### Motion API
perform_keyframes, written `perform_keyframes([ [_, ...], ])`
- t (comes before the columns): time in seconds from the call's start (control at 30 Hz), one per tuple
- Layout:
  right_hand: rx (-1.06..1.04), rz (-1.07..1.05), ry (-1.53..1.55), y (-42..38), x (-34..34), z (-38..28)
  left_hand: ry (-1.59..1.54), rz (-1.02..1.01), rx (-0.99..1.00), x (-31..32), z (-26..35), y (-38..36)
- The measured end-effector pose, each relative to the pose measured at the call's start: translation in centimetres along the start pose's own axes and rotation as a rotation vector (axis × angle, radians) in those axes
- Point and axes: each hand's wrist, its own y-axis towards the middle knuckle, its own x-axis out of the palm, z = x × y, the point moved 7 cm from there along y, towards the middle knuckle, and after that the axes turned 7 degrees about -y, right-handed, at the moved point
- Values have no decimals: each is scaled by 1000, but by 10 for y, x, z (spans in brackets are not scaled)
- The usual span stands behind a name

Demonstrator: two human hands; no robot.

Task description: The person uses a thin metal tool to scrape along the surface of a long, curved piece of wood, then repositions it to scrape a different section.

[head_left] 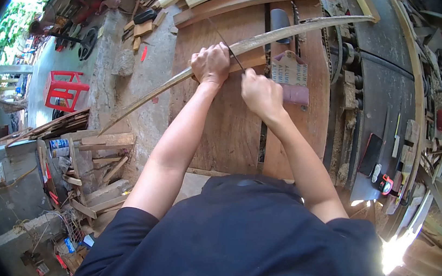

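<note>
A long, thin curved wood strip lies slantwise over the wooden bench. My left hand is closed round the strip, pressing it down beside a short wood block. In my right hand, the closed fingers grip the near end of a thin dark tool, perhaps a file or blade, which crosses the strip just right of my left hand. Its far end points up and left. Printed sandpaper lies to the right of my right hand, with a purplish-brown roll at its lower edge.
Several curved wood pieces lie along the bench's far edge, near a grey cylinder. At the right are a phone and a tape measure. A red plastic chair and scrap wood are at the left.
</note>
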Motion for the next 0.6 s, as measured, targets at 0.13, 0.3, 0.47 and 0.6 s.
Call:
perform_keyframes([
  [0.13, 10, 45, -12, 37, 4, -8, 21, -34, -32, -3, 2, 0],
  [0.3, 40, -53, 26, -9, -6, 3, 20, -18, -60, -4, -1, 1],
  [0.47, 28, -10, 16, 23, -1, -4, -46, -26, -2, 0, 2, 1],
  [0.6, 22, 47, 5, 36, 4, -9, -30, -43, -31, -1, 0, 2],
])
